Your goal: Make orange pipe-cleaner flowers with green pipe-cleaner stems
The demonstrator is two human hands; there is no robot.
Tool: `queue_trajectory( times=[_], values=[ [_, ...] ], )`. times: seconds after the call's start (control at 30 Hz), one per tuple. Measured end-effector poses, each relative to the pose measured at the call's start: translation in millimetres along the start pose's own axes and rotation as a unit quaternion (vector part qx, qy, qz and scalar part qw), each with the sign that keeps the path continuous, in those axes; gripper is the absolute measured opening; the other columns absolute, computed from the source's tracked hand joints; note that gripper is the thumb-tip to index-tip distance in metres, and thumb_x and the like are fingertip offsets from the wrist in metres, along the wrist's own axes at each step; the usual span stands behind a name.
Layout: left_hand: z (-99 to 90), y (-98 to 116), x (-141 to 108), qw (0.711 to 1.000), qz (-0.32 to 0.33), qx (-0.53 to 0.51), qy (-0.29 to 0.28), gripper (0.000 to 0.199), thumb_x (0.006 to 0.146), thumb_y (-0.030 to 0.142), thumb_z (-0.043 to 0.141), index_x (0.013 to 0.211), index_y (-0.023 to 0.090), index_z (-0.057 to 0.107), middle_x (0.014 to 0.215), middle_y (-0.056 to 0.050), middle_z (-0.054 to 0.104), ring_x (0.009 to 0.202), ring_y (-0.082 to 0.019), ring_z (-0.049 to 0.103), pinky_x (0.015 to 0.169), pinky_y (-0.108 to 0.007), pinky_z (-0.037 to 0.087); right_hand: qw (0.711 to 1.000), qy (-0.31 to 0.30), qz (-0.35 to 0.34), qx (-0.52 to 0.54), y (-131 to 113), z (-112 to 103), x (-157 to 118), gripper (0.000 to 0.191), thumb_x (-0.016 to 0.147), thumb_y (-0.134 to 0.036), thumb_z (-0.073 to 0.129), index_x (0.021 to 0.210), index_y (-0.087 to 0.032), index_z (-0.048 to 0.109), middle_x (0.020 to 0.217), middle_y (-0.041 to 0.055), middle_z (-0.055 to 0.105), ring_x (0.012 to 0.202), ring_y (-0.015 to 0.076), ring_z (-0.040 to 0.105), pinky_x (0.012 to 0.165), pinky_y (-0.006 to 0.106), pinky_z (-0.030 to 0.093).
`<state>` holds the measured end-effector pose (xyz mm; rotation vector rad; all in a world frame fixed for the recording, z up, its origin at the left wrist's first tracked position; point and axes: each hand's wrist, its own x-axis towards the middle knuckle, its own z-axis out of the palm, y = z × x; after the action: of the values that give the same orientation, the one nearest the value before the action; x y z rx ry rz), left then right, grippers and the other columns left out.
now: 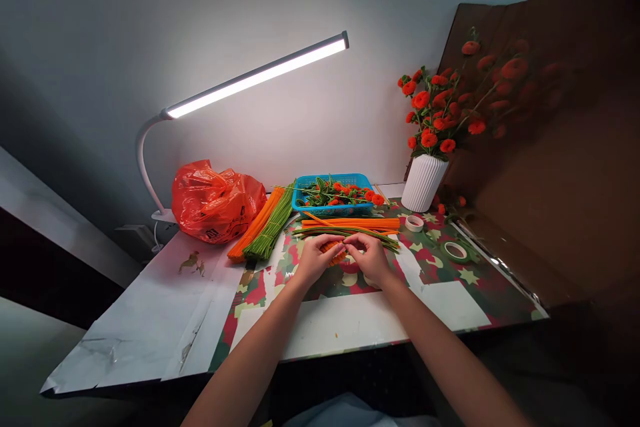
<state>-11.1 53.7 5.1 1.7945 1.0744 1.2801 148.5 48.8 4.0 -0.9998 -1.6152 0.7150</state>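
Note:
Over the middle of the table, my left hand (316, 260) and my right hand (369, 259) meet with fingertips pinched together. Between them is a piece of orange pipe cleaner work (336, 259), ridged and bent, partly hidden by my fingers. Both hands are closed on it. Just beyond my hands lie loose green pipe cleaners (385, 239) and a row of orange pipe cleaners (380, 223). To the left, a thick green pipe cleaner bundle (270, 227) rests against an orange pipe cleaner bundle (256, 227).
A blue basket (332, 209) with orange flowers stands at the back. Left of it sits a red plastic bag (215, 203) under a lit lamp (260, 77). On the right are a white vase (424, 183) of flowers, white tape (414, 223) and green tape (456, 252).

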Motion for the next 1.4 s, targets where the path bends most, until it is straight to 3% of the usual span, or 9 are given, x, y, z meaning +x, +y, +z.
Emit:
queue_trajectory(
  times=[0.13,0.43,0.8,0.97,1.1,1.23,1.33,1.4],
  values=[
    [-0.6,1.9,1.2,0.997,0.037,0.06,-0.006,0.018,0.079,0.031,0.064,0.091,0.02,0.072,0.089,-0.005,0.074,0.078,-0.019,0.067,0.071,-0.029,0.052,0.998,0.012,-0.035,-0.048,-1.4,-1.0,0.1,0.014,0.077,-0.018,0.051,0.077,-0.018,0.065,0.076,0.0037,0.067,0.068,0.0171,0.061,0.062,0.027,0.048],
    [1.6,0.6,0.5,0.997,0.022,0.076,0.025,0.017,0.079,0.031,0.065,0.09,0.02,0.072,0.087,-0.005,0.074,0.076,-0.019,0.068,0.067,-0.028,0.053,0.995,0.043,-0.038,-0.082,-0.6,0.1,-0.2,0.014,0.077,-0.018,0.049,0.074,-0.019,0.062,0.07,0.0022,0.064,0.061,0.0167,0.057,0.058,0.027,0.046],
    [-6.1,-2.0,1.0,0.99,0.062,0.115,-0.055,0.017,0.082,0.031,0.062,0.093,0.024,0.073,0.089,-0.004,0.075,0.077,-0.018,0.068,0.069,-0.027,0.051,0.993,-0.036,-0.087,-0.078,3.8,-5.3,-0.8,0.02,0.08,-0.011,0.048,0.082,-0.02,0.066,0.079,0.0028,0.066,0.073,0.0173,0.061,0.066,0.028,0.047],
    [-3.4,3.1,1.1,0.991,0.055,0.123,-0.005,0.02,0.079,0.03,0.065,0.096,0.023,0.072,0.092,-0.005,0.074,0.08,-0.02,0.068,0.073,-0.031,0.052,0.997,-0.005,-0.059,-0.059,1.9,-0.7,-1.4,0.016,0.081,-0.016,0.05,0.081,-0.019,0.066,0.079,0.0036,0.067,0.071,0.0174,0.061,0.065,0.028,0.048],
    [-2.2,5.2,0.7,0.997,0.016,0.075,0.033,0.022,0.078,0.034,0.065,0.094,0.019,0.07,0.089,-0.006,0.073,0.078,-0.02,0.068,0.071,-0.031,0.054,0.997,0.062,0.007,-0.037,3.0,2.0,-0.2,0.015,0.079,-0.024,0.054,0.084,-0.017,0.067,0.079,0.0063,0.07,0.07,0.0198,0.063,0.064,0.031,0.051],
    [-1.6,-1.5,2.2,0.996,-0.066,-0.044,0.036,0.043,0.068,0.037,0.074,0.104,0.016,0.064,0.092,-0.007,0.071,0.081,-0.021,0.067,0.068,-0.03,0.055,0.992,0.113,0.063,0.011,12.2,0.2,4.0,0.024,0.077,-0.03,0.056,0.09,-0.015,0.069,0.088,0.0097,0.071,0.075,0.0218,0.066,0.068,0.034,0.054],
    [-0.9,-5.7,4.7,0.97,-0.159,-0.175,0.052,0.047,0.059,0.037,0.08,0.096,0.014,0.063,0.085,-0.006,0.069,0.075,-0.018,0.066,0.064,-0.027,0.054,0.98,0.148,0.115,0.067,18.8,-0.7,6.6,0.029,0.075,-0.034,0.056,0.092,-0.015,0.069,0.091,0.0103,0.071,0.068,0.0202,0.065,0.063,0.034,0.054],
    [-1.5,-5.2,6.4,0.942,-0.2,-0.257,0.075,0.047,0.057,0.036,0.081,0.093,0.014,0.062,0.083,-0.006,0.069,0.075,-0.017,0.066,0.064,-0.025,0.053,0.979,0.124,0.131,0.093,19.8,0.6,6.6,0.028,0.072,-0.035,0.059,0.088,-0.015,0.069,0.086,0.0091,0.071,0.064,0.0195,0.064,0.058,0.032,0.054]
  ],
)
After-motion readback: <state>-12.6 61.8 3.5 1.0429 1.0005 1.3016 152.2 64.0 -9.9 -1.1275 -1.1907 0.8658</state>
